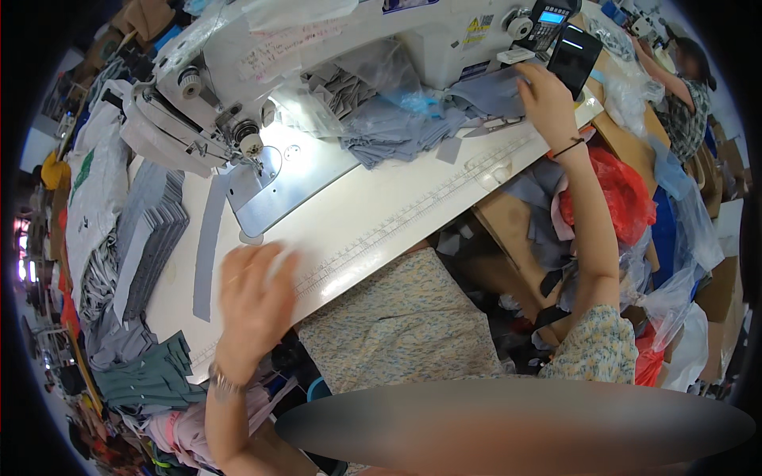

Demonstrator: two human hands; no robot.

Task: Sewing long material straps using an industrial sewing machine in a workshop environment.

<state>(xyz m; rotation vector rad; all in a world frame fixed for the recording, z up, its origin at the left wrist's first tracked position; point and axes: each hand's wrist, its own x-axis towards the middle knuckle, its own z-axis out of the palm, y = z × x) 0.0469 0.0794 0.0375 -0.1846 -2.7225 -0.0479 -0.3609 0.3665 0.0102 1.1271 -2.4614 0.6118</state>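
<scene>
My left hand (255,295), blurred by motion, hovers over the near edge of the white sewing table (373,230). Its thumb stands apart from the fingers, and nothing shows in it. A long grey fabric strip (208,250) lies flat just beyond it, reaching toward the sewing machine's metal plate (290,186). At the far right, my right hand (549,99) has its fingers curled at the edge of a grey-blue fabric piece (488,94); its fingertips are partly hidden. More grey-blue pieces (401,131) are heaped beside it. The needle area (258,163) is lit, with no cloth under it.
The white sewing machine (309,36) spans the back. Stacked grey pieces (151,246) and dark green cloth (147,373) lie at left. A black phone (575,59) stands beside my right hand. Red plastic bags (615,198) hang at right. Another person (686,99) works at far right.
</scene>
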